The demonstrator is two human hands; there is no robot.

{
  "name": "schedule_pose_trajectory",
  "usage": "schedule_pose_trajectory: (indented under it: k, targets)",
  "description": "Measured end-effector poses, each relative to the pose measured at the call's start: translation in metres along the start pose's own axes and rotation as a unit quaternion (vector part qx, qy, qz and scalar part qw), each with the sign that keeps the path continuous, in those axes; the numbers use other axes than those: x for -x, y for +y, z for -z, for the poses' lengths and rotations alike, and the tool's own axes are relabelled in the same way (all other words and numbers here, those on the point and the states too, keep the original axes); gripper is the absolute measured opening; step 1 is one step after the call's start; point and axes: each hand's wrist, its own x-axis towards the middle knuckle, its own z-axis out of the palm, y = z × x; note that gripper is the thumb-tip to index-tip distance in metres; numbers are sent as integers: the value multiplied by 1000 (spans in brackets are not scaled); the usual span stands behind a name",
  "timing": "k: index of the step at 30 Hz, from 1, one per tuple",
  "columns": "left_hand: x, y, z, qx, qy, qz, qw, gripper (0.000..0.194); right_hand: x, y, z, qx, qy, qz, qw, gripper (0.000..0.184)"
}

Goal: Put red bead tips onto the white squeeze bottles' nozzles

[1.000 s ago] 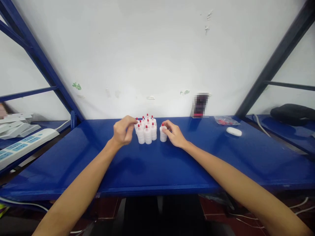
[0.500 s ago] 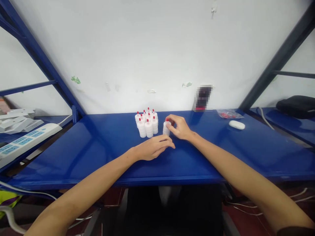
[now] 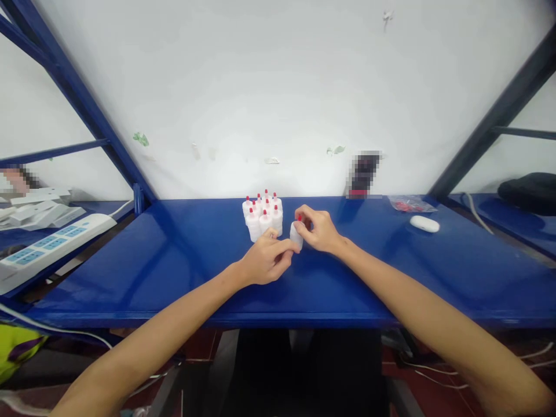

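A white plastic squeeze bottle (image 3: 296, 236) with a red tip cap is between my hands, slightly tilted. My right hand (image 3: 320, 230) is closed around its upper part, with thumb and fingers at the red cap. My left hand (image 3: 268, 258) is curled at the lower end of the same bottle, its fingertips against the base; the exact contact is partly hidden. Just to the left, a tight group of several like bottles (image 3: 265, 223), all red-capped, stands upright on the blue table (image 3: 208, 266).
A clear bag of red caps (image 3: 410, 204) and a white oval case (image 3: 424, 224) lie at the right. A dark, blurred-out object (image 3: 365, 174) is by the wall. On the left are a power strip (image 3: 52, 246) and white boxes (image 3: 41, 211). Blue frame posts (image 3: 93, 107) border the table.
My left hand has risen toward the bottle and its fingers have closed in at the base. The bottle has tilted a little in my right hand. The view has shifted slightly.
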Motion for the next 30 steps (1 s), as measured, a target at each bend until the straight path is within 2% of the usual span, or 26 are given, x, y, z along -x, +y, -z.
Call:
schedule_pose_trajectory:
  k: [2,4,6,9,13,16,19,21,22,24,27,30]
  targets:
    - [2,0,1,26,43,31,998,18,0,-4,-2,-12,-2,9,1000,8]
    - [3,-1,3,77,50,65,994,20,1,-8,-4,-16,-3,20,1000,9]
    - [2,-4,7,117,32,82,989,29,1,-11,-5,-12,-11,39,999,8]
    - [0,-8,13,124,-14,90,988,44,1,-12,-5,9,-21,72,997,7]
    - [1,-11,11,146,-62,138,978,47,2,-13,-5,24,-21,77,996,9]
    - [4,-10,7,135,-16,171,976,42,2,-15,-6,20,-19,71,997,10]
    - [5,-9,3,127,44,201,970,30,3,-19,-7,15,-11,70,997,13]
    - [5,-8,1,142,63,216,964,21,2,-21,-8,13,-9,75,997,14]
    - [4,-8,-1,151,65,216,962,24,2,-22,-7,12,-8,80,997,15]
    - [3,-7,-4,174,48,205,962,39,2,-22,-7,13,-7,87,996,15]
    - [0,-5,-9,218,-15,198,956,59,0,-21,-4,16,-7,85,996,18]
    - [-2,-5,-12,233,-51,210,948,56,-1,-20,-2,24,-11,86,996,19]
